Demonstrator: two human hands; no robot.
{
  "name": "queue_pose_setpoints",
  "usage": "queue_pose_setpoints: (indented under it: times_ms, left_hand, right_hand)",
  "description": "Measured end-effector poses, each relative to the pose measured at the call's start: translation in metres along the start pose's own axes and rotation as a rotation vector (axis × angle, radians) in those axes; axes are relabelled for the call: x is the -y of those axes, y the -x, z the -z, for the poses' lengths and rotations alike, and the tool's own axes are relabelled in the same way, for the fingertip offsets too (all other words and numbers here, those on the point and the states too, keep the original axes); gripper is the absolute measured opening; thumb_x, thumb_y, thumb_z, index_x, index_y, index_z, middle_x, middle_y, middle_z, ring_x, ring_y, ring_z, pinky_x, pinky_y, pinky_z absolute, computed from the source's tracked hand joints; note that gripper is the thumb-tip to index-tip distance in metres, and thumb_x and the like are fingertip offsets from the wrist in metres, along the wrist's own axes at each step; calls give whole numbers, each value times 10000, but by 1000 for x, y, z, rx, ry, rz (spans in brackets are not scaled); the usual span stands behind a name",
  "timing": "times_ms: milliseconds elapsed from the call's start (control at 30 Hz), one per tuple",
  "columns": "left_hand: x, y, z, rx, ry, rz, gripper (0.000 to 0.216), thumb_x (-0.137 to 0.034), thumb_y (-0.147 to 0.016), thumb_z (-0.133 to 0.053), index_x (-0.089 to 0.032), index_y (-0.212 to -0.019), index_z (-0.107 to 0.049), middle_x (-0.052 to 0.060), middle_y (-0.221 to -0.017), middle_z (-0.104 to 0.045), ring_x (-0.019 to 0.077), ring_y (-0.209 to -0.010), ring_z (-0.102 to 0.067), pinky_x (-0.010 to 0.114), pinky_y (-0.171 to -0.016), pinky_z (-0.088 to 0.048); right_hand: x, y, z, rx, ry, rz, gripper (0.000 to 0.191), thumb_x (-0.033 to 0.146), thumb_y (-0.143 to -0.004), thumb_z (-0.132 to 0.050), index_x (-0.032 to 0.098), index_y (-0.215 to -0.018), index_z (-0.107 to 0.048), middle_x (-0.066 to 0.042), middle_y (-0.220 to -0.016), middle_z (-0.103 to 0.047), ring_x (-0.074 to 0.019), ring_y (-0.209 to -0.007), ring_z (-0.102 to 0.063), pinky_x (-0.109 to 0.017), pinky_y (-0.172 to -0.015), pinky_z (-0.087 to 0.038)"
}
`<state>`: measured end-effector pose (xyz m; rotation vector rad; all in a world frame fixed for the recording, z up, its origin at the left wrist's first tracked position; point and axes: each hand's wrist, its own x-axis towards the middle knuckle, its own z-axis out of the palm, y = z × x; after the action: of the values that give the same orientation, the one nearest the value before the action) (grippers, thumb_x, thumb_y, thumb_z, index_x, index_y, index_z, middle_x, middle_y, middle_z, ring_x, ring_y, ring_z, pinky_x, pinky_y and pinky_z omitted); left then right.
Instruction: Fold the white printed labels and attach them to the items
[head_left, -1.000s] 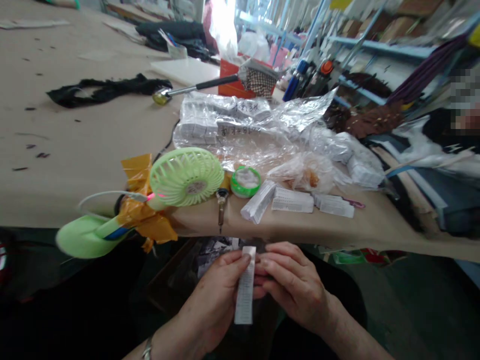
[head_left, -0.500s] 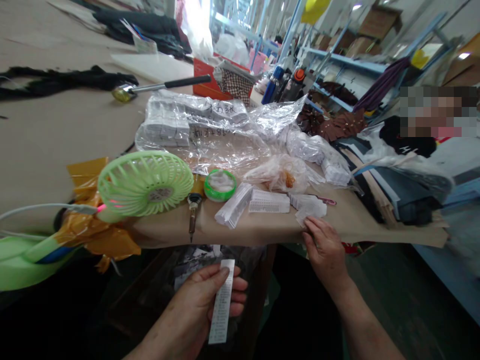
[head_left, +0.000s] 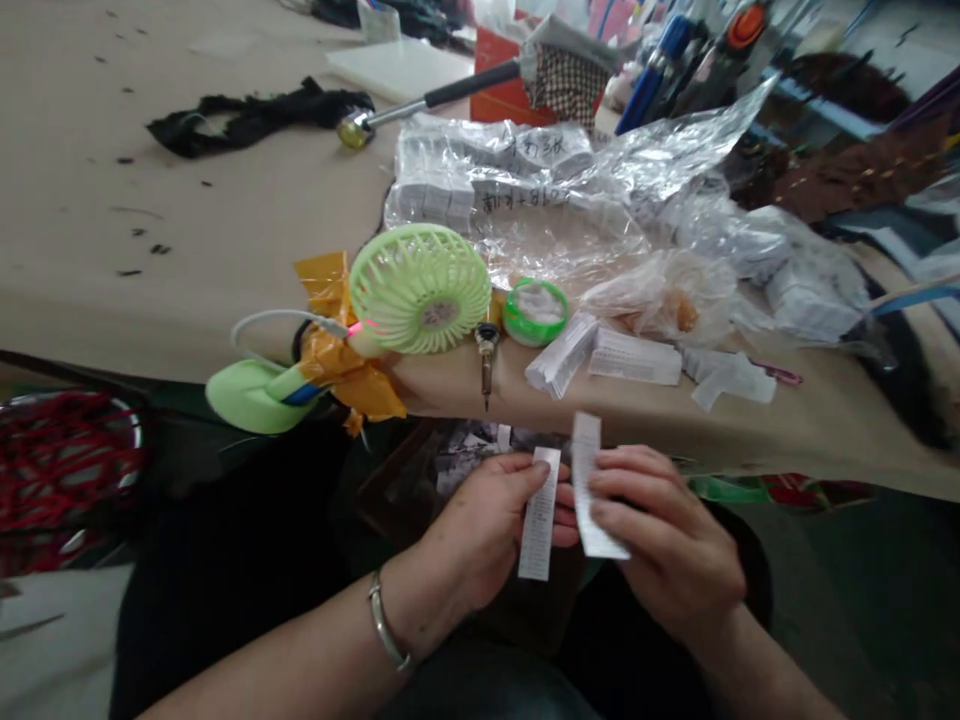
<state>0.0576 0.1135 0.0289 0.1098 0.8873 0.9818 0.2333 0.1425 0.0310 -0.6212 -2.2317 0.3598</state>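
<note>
Below the table edge, my left hand [head_left: 487,520] pinches a narrow white printed label [head_left: 539,525] between thumb and fingers. Close beside it, my right hand [head_left: 667,540] grips a second white label [head_left: 589,490], slightly blurred and tilted. The two labels are a small gap apart. On the table just above lie a folded bundle of labels [head_left: 562,355], a flat stack of printed labels [head_left: 634,356] and a loose, spread pile of labels [head_left: 731,378].
A green fan [head_left: 420,290] is taped to the table edge. Near it are a soldering-iron-like tool [head_left: 486,365] and a green round tub [head_left: 535,312]. Plastic bags of labels [head_left: 555,215] lie behind, with a hammer-like tool [head_left: 427,100]. Under the table is a box of scraps [head_left: 465,445].
My right hand has left the pile of labels on the table and come beside my left hand with a label. My left hand still holds its label. The view has turned left.
</note>
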Motion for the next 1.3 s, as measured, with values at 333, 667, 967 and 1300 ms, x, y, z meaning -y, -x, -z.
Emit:
queue_pose_setpoints:
  times_ms: [333,667,967,1300]
  left_hand:
    - [-1,0,11,-57,176,-119,36,-118,-672,-688,-109,-674,-653,8,-619,-617,86,-577,-569,182,-549,-416]
    - [1,3,13,36,126,-73,117,-204,-724,-697,-97,-733,-651,20,-673,-616,74,-577,-552,172,-527,-380]
    - [-2,10,14,76,-113,21,175,-294,-827,-591,-126,-853,-631,43,-702,-640,105,-532,-578,230,-538,-455]
    - [3,15,20,127,-192,73,223,-348,-782,-617,-131,-731,-620,27,-651,-612,85,-499,-544,212,-520,-441]
  right_hand:
    - [9,3,-43,187,61,183,157,105,-852,-558,202,-930,-655,-45,-963,-718,-198,-1070,-617,-429,-986,-473]
    - [13,0,-41,212,29,142,228,68,-818,-569,176,-1006,-639,-65,-972,-718,-219,-1063,-623,-442,-981,-473]
    - [0,0,-40,16,-575,-749,181,294,-830,-617,214,-991,-595,-33,-899,-652,-158,-793,-639,-267,-687,-548]
    - [4,-10,-58,43,-817,-902,157,299,-790,-644,189,-715,-561,0,-772,-622,-103,-609,-573,-212,-552,-501]
